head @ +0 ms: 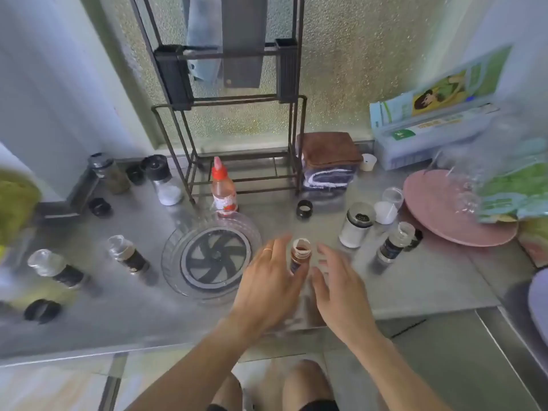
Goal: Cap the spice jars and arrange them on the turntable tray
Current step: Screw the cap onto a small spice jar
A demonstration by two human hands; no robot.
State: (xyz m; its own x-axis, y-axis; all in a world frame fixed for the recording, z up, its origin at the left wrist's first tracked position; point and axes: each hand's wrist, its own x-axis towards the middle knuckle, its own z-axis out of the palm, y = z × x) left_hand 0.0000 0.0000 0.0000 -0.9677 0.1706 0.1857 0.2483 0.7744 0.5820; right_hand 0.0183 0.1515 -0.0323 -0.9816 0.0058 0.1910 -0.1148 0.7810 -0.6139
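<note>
counter: plain steel worktop [142,318], stuff scattered all over it

left hand: left hand [268,287] sits right against the small brown jar [300,254], fingers spread loose around its left side, ring on one finger. It looks like it's touching the jar low down, but honestly I can't tell if it's really gripping it, so: open-ish, no firm hold visible

right hand: right hand [336,287] is just to the right of the same jar, fingers splayed wide, holding nothing, a bit blurry

brown jar: upright on the counter between both hands, no cap on, reddish-brown stuff inside, just right of the tray

turntable tray: clear round turntable tray [189,287] with a dark spoked centre, nothing standing on it, near the front middle of the counter

red-cap bottle: squeezy red-cap bottle [223,188] standing just behind the tray rim

loose caps: black caps lying around: one [304,207] right of the red-cap bottle, one [100,206] far left, one [42,310] at the front left

other jars: two uncapped ones [128,254] [56,268] left of the tray, a white-filled shaker [355,224] and a dark-label jar [394,243] to the right, two more [163,179] [109,172] at the back left

pink plate: pink plate [444,215] far right, partly under a plastic bag

rack: dark wire rack [189,120] at the back, folded cloths [329,160] beside it
</note>
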